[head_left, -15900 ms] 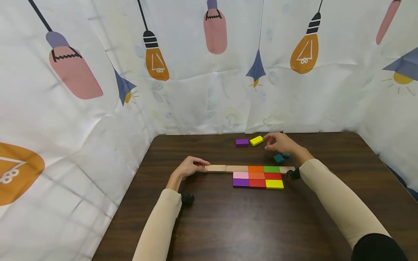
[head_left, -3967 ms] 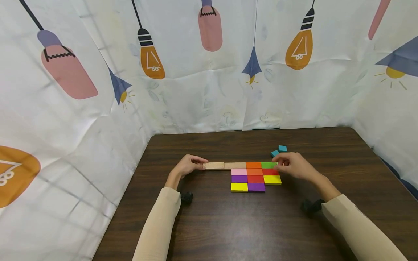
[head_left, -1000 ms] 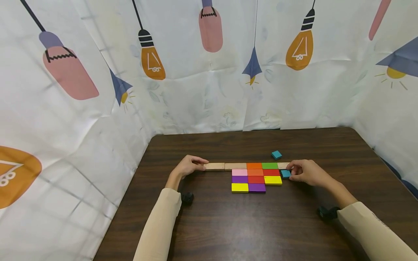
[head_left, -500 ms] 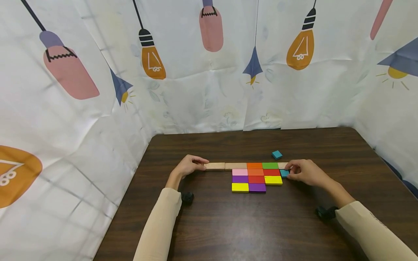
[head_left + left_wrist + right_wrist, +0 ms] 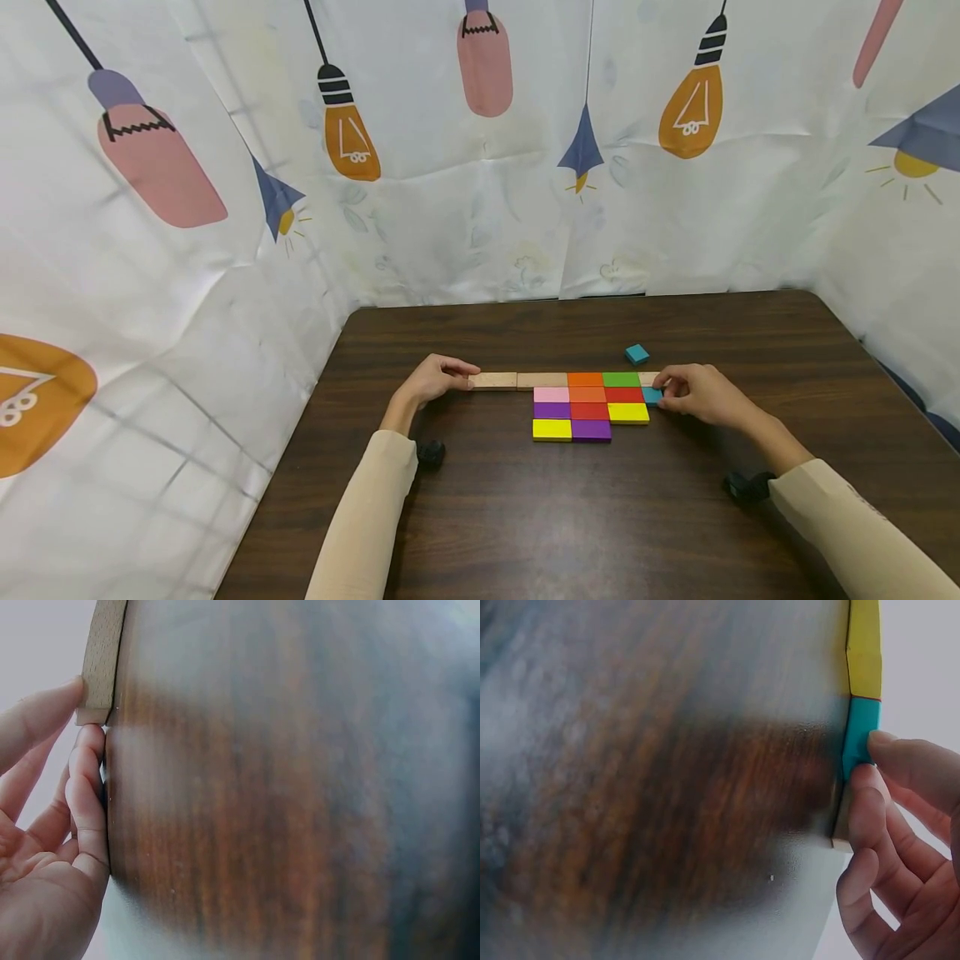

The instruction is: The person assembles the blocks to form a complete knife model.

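At the left end of a line of plain wooden blocks, my left hand (image 5: 433,379) holds the outermost wooden block (image 5: 493,381). One finger lies on that block's upper face and others meet its end in the left wrist view. My right hand (image 5: 705,393) pinches a teal block (image 5: 652,396) between thumb and fingers, flat on the table, against the right side of the red block (image 5: 623,394). In the right wrist view the teal block (image 5: 861,727) lines up with a yellow block (image 5: 865,671). A second teal block (image 5: 637,354) lies loose behind the line.
Orange (image 5: 585,379) and green (image 5: 620,379) blocks sit in the back line. Pink (image 5: 551,394), purple, red and yellow blocks fill several rows in front, touching. The brown table (image 5: 480,517) ends at a printed curtain (image 5: 480,217) behind.
Purple and yellow blocks from the back now form the front row. One teal block came from behind to the right end, then slid slightly left against the red block. My left hand stayed put.
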{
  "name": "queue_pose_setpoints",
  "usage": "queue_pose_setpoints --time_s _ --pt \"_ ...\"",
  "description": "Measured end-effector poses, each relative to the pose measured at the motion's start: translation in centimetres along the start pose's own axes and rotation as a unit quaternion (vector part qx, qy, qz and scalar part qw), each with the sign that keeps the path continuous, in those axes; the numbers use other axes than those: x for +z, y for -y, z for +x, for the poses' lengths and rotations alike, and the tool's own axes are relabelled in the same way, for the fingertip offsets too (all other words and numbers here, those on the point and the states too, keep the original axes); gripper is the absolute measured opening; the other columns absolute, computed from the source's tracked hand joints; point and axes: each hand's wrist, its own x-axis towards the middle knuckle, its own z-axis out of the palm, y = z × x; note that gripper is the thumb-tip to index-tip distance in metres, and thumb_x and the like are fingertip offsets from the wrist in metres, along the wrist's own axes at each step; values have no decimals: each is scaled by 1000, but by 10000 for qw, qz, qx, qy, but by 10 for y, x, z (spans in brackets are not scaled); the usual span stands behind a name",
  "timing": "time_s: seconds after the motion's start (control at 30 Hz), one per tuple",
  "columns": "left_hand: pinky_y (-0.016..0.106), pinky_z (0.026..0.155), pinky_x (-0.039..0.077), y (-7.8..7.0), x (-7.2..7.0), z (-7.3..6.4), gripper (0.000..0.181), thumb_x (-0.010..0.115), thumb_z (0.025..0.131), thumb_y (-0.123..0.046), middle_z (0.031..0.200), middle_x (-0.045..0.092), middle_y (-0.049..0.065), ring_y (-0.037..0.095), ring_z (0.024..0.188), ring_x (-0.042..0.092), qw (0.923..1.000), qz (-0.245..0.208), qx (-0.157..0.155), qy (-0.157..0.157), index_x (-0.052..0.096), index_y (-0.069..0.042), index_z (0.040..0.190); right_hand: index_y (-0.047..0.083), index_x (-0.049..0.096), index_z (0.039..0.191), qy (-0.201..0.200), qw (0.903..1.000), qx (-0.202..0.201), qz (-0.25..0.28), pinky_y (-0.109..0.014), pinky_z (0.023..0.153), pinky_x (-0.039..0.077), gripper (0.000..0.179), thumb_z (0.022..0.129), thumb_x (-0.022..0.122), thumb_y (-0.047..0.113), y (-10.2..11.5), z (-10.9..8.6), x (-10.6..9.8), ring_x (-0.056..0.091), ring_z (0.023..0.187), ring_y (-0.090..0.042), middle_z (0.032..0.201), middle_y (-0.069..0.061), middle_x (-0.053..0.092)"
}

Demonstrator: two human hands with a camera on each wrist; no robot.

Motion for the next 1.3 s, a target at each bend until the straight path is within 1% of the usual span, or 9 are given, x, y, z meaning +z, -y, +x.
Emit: queue_pose_setpoints --time_s 0.27,0.37,0.47,0.57,0.73,0.93,1.03,1.13,1.3 --pt "41 96 54 0 0 1 26 77 92 -12 117 76 8 18 96 70 10000 -48 9 -36 79 -12 118 10 72 111 44 9999 59 100 -25 61 50 25 90 79 21 3 1 -5 56 70 -14 87 1 68" --pt "41 96 54 -1 -1 1 26 77 92 -12 116 76 8 18 96 70 10000 -56 -1 -21 78 -12 118 9 72 112 -43 9999 -14 122 -25 60 50 25 91 79 21 1 5 -11 56 69 -14 85 1 67" --pt "41 96 53 -1 -2 0 26 77 92 -12 115 76 8 19 96 69 10000 -41 -3 -42 78 -12 118 7 71 113 -198 9995 -74 223 -26 60 49 25 92 77 20 -4 12 -18 55 69 -14 85 0 66" --pt "42 96 53 -1 -2 -1 26 77 92 -13 115 76 8 19 97 69 10000 -18 1 -60 78 -12 118 4 70 115 -327 9983 -94 466 -26 62 48 26 94 76 19 -10 23 -24 56 70 -14 87 -3 66" --pt "42 96 53 1 -2 -1 26 77 93 -13 117 76 9 19 96 69 10000 -10 26 -33 78 -12 119 0 66 125 -343 9957 -180 840 -26 66 48 34 96 74 15 -24 41 -29 59 74 -14 93 -10 69" --pt "41 97 53 2 0 -1 26 76 93 -12 119 76 9 18 98 70 10000 -43 37 -3 78 -11 119 -1 59 138 -93 9955 -233 911 -27 69 49 48 95 74 14 -36 60 -29 60 82 -17 98 -12 70" --pt "40 95 52 1 1 -2 26 77 92 -12 118 76 8 18 98 69 10000 -53 10 -9 78 -12 118 -2 57 141 151 9957 -270 873 -28 71 50 51 95 74 14 -37 67 -28 60 84 -19 100 -12 70" --pt "38 93 52 1 1 -2 25 77 92 -12 117 76 7 17 97 69 10000 -45 15 -31 79 -13 117 -2 57 141 373 9956 -307 809 -30 73 50 50 96 73 14 -36 73 -27 58 85 -20 99 -11 70" --pt "39 93 53 0 1 -2 25 76 93 -12 117 76 8 16 96 69 10000 -14 47 -32 78 -12 118 -1 62 136 533 9953 -142 795 -31 73 48 43 96 72 13 -34 78 -27 56 82 -21 95 -9 68"
